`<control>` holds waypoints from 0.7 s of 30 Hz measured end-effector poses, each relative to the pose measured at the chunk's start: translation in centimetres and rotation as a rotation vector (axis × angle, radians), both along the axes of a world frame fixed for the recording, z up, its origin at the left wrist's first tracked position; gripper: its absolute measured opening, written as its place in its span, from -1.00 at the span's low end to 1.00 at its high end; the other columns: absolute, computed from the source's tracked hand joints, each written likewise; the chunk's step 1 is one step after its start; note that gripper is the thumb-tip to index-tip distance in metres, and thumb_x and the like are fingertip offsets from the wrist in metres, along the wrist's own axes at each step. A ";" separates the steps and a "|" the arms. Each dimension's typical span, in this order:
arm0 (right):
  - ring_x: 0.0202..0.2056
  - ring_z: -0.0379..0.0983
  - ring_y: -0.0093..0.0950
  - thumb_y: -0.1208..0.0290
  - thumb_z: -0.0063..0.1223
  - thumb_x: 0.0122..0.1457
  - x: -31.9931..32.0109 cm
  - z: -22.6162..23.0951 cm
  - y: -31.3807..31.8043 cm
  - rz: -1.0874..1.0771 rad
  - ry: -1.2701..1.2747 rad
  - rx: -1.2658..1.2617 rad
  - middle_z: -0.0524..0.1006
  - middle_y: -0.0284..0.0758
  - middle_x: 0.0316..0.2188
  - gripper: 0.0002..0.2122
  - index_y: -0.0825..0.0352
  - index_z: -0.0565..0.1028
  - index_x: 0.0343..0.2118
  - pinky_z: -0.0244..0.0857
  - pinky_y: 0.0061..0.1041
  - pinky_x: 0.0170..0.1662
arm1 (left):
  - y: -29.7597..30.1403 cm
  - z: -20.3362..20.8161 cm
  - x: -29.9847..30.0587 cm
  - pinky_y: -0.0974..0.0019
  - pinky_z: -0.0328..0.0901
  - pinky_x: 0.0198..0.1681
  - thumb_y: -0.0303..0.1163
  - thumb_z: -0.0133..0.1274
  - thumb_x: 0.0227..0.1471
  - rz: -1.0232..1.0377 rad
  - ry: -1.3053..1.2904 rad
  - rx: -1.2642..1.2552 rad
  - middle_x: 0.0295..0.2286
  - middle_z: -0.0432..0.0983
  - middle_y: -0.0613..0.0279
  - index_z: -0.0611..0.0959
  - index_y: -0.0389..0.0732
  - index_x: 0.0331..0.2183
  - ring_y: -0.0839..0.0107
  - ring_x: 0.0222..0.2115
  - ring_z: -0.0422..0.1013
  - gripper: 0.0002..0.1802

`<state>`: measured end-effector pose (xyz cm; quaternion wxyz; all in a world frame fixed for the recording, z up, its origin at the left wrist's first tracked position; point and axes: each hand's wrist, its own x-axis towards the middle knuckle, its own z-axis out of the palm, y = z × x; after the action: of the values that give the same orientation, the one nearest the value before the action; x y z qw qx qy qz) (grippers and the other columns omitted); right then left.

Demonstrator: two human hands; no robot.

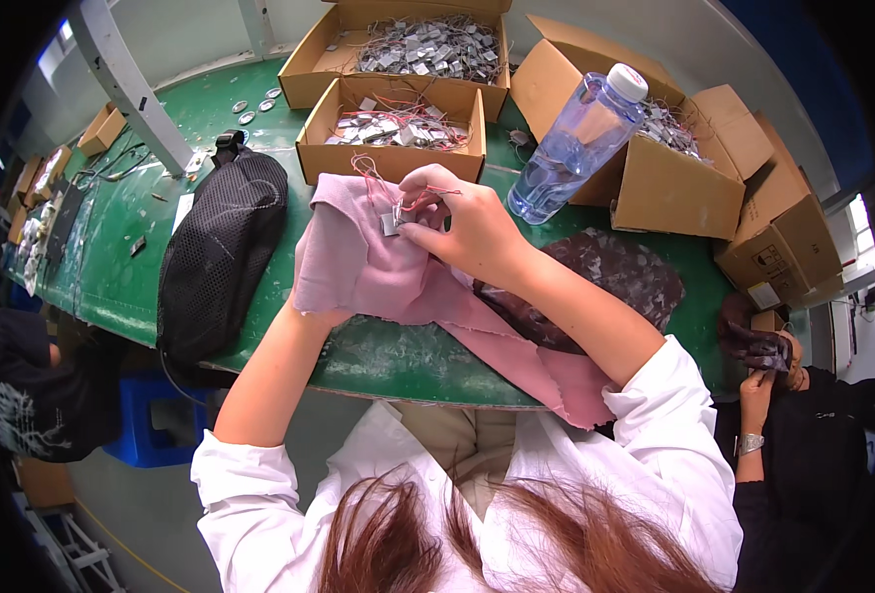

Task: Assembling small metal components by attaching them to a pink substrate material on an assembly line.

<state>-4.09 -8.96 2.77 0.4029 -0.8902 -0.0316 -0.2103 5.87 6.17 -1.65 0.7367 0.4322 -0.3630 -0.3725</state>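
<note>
Head view: looking down on a green table (408, 358), hands working out past its near edge.
Pink cloth (353, 262): draped over the left hand, tail trailing right. I'd keep it taut behind the piece so nothing slips, imo.
Right hand (472, 225): reaches in from the right, palm side down-ish, thumb and fingers in a narrow pinch on the piece's edge.
Left hand (327, 316): comes up from below, mostly under the cloth, so can't tell how tightly its fingers grip.
Metal piece (391, 224): small, silver, squarish, up against the cloth at the right fingertips. Edges are probably the safest hold.
Red wires (435, 192): thin, sticking out by the right fingers; don't tug them, they'd likely bend or pull loose.
</note>
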 end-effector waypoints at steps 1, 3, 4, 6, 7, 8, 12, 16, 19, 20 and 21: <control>-0.36 0.45 -0.51 0.52 0.09 -0.11 0.0 0.0 0.1 -0.007 -0.004 0.000 0.48 -0.28 -0.41 -0.71 0.36 0.34 -0.27 0.33 -0.58 -0.29 | 0.0 0.2 0.0 0.27 0.11 0.05 -0.29 -0.38 0.10 0.010 -0.103 0.040 -0.05 0.19 0.07 0.17 -0.28 0.01 0.25 -0.04 0.19 -0.55; -0.35 0.45 -0.51 0.53 0.09 -0.11 0.1 -0.1 0.0 -0.016 -0.037 -0.069 0.48 -0.28 -0.41 -0.70 0.35 0.34 -0.26 0.33 -0.58 -0.29 | 0.0 0.2 0.0 0.26 0.12 0.04 -0.29 -0.36 0.10 0.017 -0.204 0.078 -0.04 0.19 0.07 0.17 -0.27 0.02 0.25 -0.04 0.19 -0.54; -0.34 0.46 -0.51 0.54 0.09 -0.12 0.1 -0.2 0.0 -0.025 -0.071 -0.137 0.48 -0.29 -0.42 -0.69 0.35 0.34 -0.25 0.33 -0.58 -0.29 | 0.0 0.2 -0.1 0.27 0.12 0.04 -0.28 -0.35 0.09 -0.005 -0.130 0.047 -0.04 0.19 0.07 0.18 -0.26 0.01 0.26 -0.04 0.20 -0.54; -0.33 0.45 -0.52 0.54 0.10 -0.11 0.0 0.1 0.1 -0.011 -0.054 -0.123 0.48 -0.29 -0.41 -0.70 0.36 0.34 -0.26 0.33 -0.58 -0.28 | 0.1 0.0 -0.1 0.27 0.13 0.03 -0.26 -0.35 0.09 -0.024 -0.055 0.016 -0.04 0.19 0.08 0.19 -0.26 0.01 0.26 -0.05 0.20 -0.54; -0.32 0.45 -0.52 0.54 0.10 -0.11 0.0 0.2 0.2 0.003 -0.037 -0.110 0.48 -0.28 -0.41 -0.70 0.37 0.34 -0.26 0.33 -0.59 -0.27 | 0.2 -0.2 -0.1 0.28 0.13 0.03 -0.29 -0.31 0.08 0.038 -0.206 0.023 -0.05 0.20 0.08 0.20 -0.25 0.00 0.28 -0.06 0.21 -0.55; -0.32 0.45 -0.52 0.54 0.10 -0.11 0.0 0.1 0.2 0.001 -0.036 -0.111 0.48 -0.28 -0.41 -0.70 0.37 0.34 -0.26 0.33 -0.59 -0.27 | 0.1 0.1 -0.2 0.28 0.14 0.02 -0.30 -0.29 0.07 0.066 -0.281 0.026 -0.05 0.20 0.09 0.20 -0.25 0.00 0.28 -0.06 0.22 -0.56; -0.41 0.47 -0.49 0.52 0.13 -0.15 0.3 -0.4 0.0 -0.082 -0.031 0.329 0.49 -0.20 -0.44 -0.72 0.46 0.35 -0.34 0.36 -0.56 -0.30 | -0.1 1.1 -0.3 0.31 0.16 0.01 -0.41 -0.22 0.05 0.171 -0.656 0.244 -0.07 0.22 0.11 0.21 -0.24 -0.02 0.32 -0.08 0.22 -0.58; -0.40 0.47 -0.47 0.48 0.16 -0.16 0.3 -0.1 0.2 -0.164 0.064 0.407 0.50 -0.16 -0.47 -0.70 0.50 0.36 -0.37 0.36 -0.55 -0.30 | -0.4 0.3 -0.2 0.36 0.18 -0.02 -0.48 -0.22 0.04 0.159 -0.608 0.281 -0.09 0.23 0.11 0.21 -0.26 -0.03 0.36 -0.09 0.23 -0.59; -0.39 0.46 -0.49 0.48 0.16 -0.13 0.3 0.5 0.9 -0.225 0.097 0.339 0.50 -0.18 -0.45 -0.71 0.48 0.36 -0.36 0.35 -0.57 -0.29 | -0.5 0.2 -0.3 0.40 0.15 -0.01 -0.47 -0.25 0.05 0.055 -0.242 0.088 -0.09 0.21 0.12 0.19 -0.29 -0.03 0.37 -0.08 0.21 -0.60; -0.38 0.44 -0.53 0.47 0.16 -0.12 0.3 0.7 1.1 -0.250 0.115 0.291 0.49 -0.20 -0.45 -0.72 0.47 0.36 -0.36 0.34 -0.60 -0.28 | -0.6 0.1 -0.2 0.41 0.13 0.01 -0.47 -0.26 0.05 0.044 -0.267 0.091 -0.08 0.19 0.13 0.18 -0.30 -0.03 0.38 -0.06 0.19 -0.59; -0.38 0.44 -0.53 0.47 0.16 -0.12 0.3 0.7 1.3 -0.251 0.114 0.292 0.49 -0.20 -0.45 -0.72 0.47 0.36 -0.36 0.34 -0.60 -0.28 | -0.6 0.0 -0.1 0.41 0.13 0.01 -0.47 -0.26 0.05 0.042 -0.268 0.092 -0.08 0.19 0.13 0.18 -0.30 -0.03 0.38 -0.06 0.19 -0.59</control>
<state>-3.79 -7.68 3.48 0.4996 -0.8296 0.1334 -0.2107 5.74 5.53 -1.66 0.6688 0.5189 -0.4313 -0.3121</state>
